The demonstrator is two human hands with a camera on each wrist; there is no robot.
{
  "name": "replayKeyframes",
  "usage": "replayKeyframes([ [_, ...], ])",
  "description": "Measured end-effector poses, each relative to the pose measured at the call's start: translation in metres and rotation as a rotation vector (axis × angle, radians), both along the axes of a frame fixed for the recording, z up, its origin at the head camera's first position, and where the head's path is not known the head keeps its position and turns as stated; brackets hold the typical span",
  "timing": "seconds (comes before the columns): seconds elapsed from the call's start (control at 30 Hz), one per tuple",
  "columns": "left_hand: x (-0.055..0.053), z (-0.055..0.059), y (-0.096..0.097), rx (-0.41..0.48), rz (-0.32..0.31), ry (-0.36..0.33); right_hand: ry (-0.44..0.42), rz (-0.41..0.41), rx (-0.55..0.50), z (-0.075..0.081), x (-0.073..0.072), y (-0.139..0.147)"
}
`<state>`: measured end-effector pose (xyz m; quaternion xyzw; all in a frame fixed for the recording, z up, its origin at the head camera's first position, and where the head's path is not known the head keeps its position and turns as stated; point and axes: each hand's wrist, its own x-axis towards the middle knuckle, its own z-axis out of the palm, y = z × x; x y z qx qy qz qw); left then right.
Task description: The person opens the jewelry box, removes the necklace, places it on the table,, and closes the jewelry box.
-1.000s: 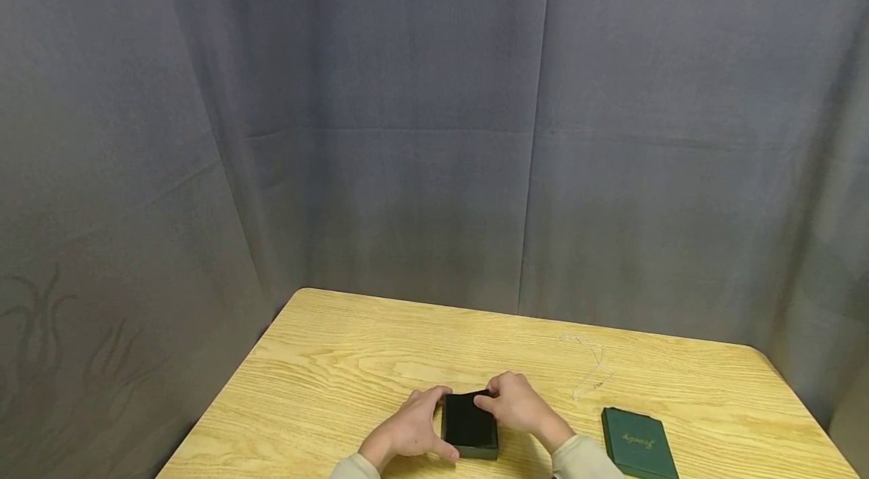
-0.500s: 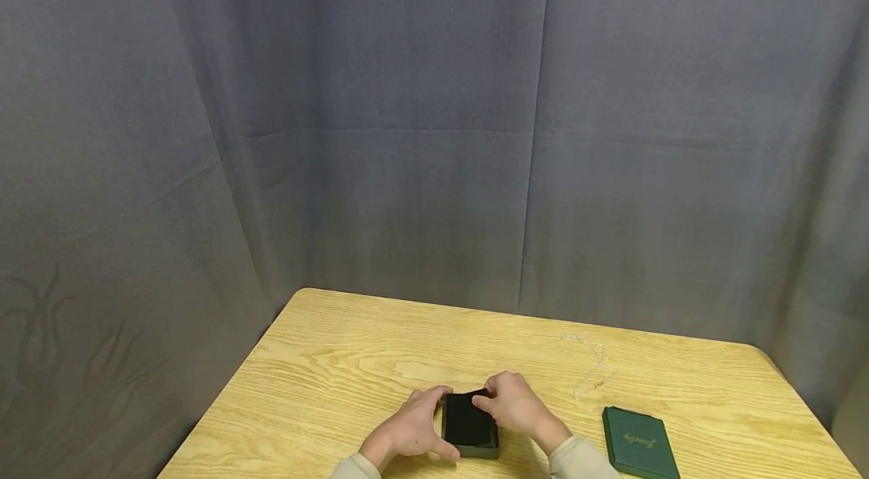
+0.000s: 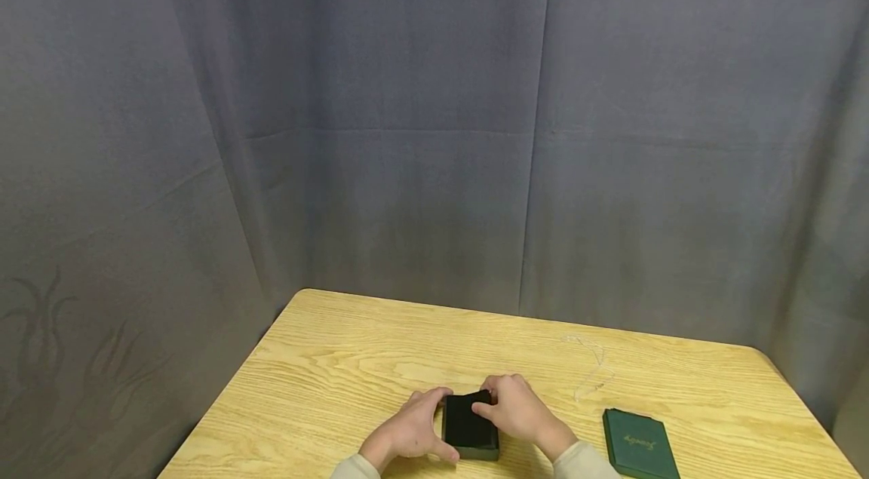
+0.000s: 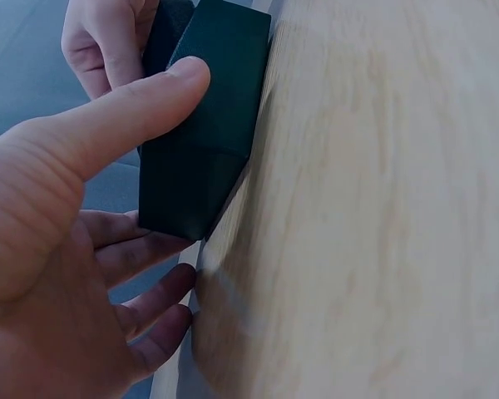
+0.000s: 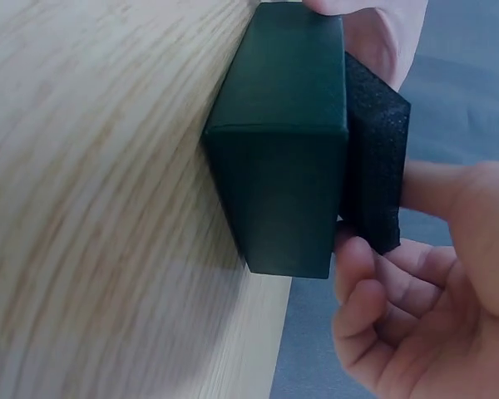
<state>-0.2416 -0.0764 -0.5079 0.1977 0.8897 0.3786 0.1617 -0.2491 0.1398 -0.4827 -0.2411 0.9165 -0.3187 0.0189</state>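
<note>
A small dark green box base (image 3: pixel 479 454) stands on the table in front of me, and a black foam insert (image 3: pixel 468 422) sits in its top. My left hand (image 3: pixel 412 425) grips the box from the left, thumb at the near side and fingers at the far side. With thumb and curled fingers, my right hand (image 3: pixel 519 409) pinches the insert at its far right corner. In the right wrist view the insert (image 5: pixel 378 158) is tilted, one end lifted out past the rim of the green box (image 5: pixel 274 199).
To the right lies a green lid (image 3: pixel 640 443) with gold lettering. Beyond it is a thin, pale necklace (image 3: pixel 597 366), loosely strung out on the wooden table (image 3: pixel 366 343). A grey curtain (image 3: pixel 421 162) hangs behind the table and along its left side.
My right hand has shifted very slightly at the insert's corner. The left hand, the box, the lid and the necklace stay where they were.
</note>
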Motion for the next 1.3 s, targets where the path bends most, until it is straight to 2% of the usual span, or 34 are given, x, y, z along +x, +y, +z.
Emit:
replayKeyframes([
  [0.33,-0.0005,0.0001,-0.0003,0.002,-0.011,0.019,0.067,0.045,0.029,-0.0021,0.0,0.0013],
  [0.6,-0.0021,0.001,0.0002,0.002,-0.007,0.018,0.079,0.055,0.035,-0.0038,-0.0004,0.0016],
  [0.8,-0.0015,0.0021,0.0003,0.005,-0.013,0.019,0.104,0.062,0.091,-0.0039,0.0,0.0012],
  [0.97,-0.0017,0.0048,0.0005,0.003,-0.011,0.009,0.158,0.068,0.13,-0.0058,0.0004,0.0004],
  [1.3,-0.0032,0.0017,0.0009,0.001,-0.015,0.004,0.218,0.068,0.169,-0.0053,0.0047,-0.0018],
])
